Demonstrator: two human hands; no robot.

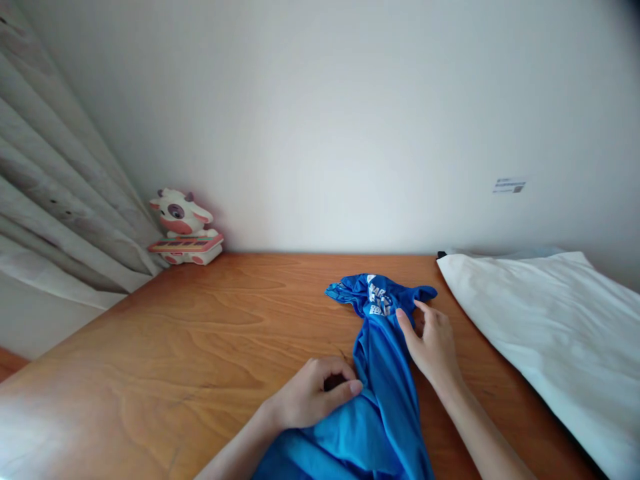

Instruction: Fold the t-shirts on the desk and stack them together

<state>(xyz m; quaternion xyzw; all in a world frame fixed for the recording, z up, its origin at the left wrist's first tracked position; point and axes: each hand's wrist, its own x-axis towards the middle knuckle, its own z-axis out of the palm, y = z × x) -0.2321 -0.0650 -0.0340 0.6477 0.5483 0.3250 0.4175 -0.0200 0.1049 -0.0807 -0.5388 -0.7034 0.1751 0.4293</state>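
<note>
A blue cloth garment (387, 373) with white lettering near its far end lies bunched and twisted lengthwise on the wooden table (200, 347). My left hand (320, 393) rests at the garment's left edge, its thumb and fingers pinching a fold of the blue fabric. Beside the lettered part, on the right, is my right hand (433, 337); its thumb and index finger are apart, with the fingertips at the fabric's edge. The near end of the garment runs out of view at the bottom.
A toy cow with a keyboard (185, 230) stands at the back left, near a pale curtain (60, 173). White fabric (545, 320) covers something on the right side of the table. A wall (320, 133) rises behind the table.
</note>
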